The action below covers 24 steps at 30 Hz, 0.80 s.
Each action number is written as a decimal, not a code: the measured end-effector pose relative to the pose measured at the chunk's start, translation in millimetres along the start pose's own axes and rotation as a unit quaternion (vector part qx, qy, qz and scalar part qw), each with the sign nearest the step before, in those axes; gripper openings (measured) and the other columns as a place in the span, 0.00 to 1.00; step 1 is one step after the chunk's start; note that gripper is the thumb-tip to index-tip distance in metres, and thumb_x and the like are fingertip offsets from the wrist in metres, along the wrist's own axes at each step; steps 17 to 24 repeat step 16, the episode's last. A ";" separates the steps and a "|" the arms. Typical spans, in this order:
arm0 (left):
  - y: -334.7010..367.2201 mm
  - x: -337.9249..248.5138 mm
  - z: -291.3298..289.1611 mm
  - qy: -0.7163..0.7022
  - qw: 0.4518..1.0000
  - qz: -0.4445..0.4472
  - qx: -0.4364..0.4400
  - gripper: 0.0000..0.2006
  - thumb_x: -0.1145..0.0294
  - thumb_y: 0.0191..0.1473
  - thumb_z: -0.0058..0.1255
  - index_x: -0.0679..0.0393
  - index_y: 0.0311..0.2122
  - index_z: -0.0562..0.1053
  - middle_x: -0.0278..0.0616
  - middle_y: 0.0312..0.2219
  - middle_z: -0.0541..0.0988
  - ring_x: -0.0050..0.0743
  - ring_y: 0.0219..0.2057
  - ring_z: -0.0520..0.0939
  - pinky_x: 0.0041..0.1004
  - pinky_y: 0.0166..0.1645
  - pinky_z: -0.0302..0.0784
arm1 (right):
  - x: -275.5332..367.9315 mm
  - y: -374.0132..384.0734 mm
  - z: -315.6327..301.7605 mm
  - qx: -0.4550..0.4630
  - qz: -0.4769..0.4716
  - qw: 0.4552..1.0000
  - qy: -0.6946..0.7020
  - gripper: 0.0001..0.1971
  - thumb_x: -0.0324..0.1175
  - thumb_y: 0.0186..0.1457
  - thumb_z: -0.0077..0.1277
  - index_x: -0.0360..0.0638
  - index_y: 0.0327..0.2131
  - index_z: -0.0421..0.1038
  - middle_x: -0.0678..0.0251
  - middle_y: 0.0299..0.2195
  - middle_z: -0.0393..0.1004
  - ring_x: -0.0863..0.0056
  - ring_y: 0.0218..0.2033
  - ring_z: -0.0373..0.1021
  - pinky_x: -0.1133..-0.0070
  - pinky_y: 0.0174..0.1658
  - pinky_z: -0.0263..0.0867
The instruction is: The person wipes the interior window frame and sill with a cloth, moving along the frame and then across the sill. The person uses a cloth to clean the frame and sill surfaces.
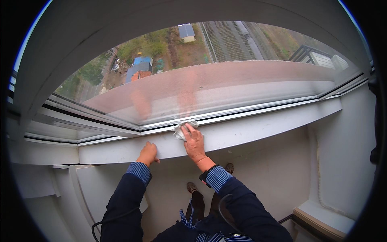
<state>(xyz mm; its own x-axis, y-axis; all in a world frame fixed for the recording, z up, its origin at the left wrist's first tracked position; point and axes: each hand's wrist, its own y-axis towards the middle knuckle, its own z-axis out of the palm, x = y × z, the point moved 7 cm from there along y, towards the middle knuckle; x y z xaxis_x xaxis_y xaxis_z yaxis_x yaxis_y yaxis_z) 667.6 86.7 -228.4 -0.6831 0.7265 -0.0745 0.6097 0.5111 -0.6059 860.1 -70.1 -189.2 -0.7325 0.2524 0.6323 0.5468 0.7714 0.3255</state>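
My right hand (194, 142) presses a crumpled white cloth (180, 132) against the window sill (229, 137), right by the lower track of the window frame (225, 117). The fingers lie over the cloth and bunch it up; part of it sticks out beyond them. To the left, my left hand (148, 153) rests at the front edge of the sill with its fingers curled in. Nothing shows in it. Faint reflections of my arms appear in the window glass (242, 90) in front of me.
A vertical frame post (88, 121) divides the window at left. Below the sill are a pale floor (262, 161) and my feet (191, 186). A white wall (342, 153) closes off the right side. Outside, far below, lie small buildings (186, 32) and trees.
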 end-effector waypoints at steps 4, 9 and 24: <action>-3.4 -0.3 -2.1 -0.007 1.000 0.007 -0.020 0.38 0.66 0.28 0.82 0.69 0.46 0.73 0.64 0.49 0.72 0.65 0.48 0.80 0.46 0.52 0.81 | -9.7 7.7 -9.6 0.057 -0.074 0.995 -0.029 0.37 0.22 0.47 0.54 0.56 0.64 0.67 0.71 0.65 0.65 0.65 0.54 0.68 0.67 0.54 0.65; 2.5 2.9 5.5 -0.005 1.000 0.003 -0.005 0.40 0.62 0.28 0.82 0.69 0.46 0.71 0.63 0.47 0.72 0.66 0.46 0.81 0.46 0.50 0.82 | -129.4 -22.6 -125.2 -0.030 0.078 0.980 -0.181 0.36 0.24 0.49 0.53 0.52 0.65 0.66 0.70 0.67 0.62 0.62 0.55 0.65 0.65 0.55 0.63; 2.9 0.7 4.9 0.007 1.000 -0.016 0.024 0.43 0.59 0.31 0.82 0.70 0.50 0.70 0.63 0.51 0.71 0.65 0.48 0.81 0.43 0.52 0.82 | -129.1 -44.2 -79.1 -0.041 0.132 0.961 -0.238 0.33 0.40 0.50 0.57 0.55 0.63 0.70 0.70 0.70 0.59 0.57 0.63 0.55 0.58 0.66 0.52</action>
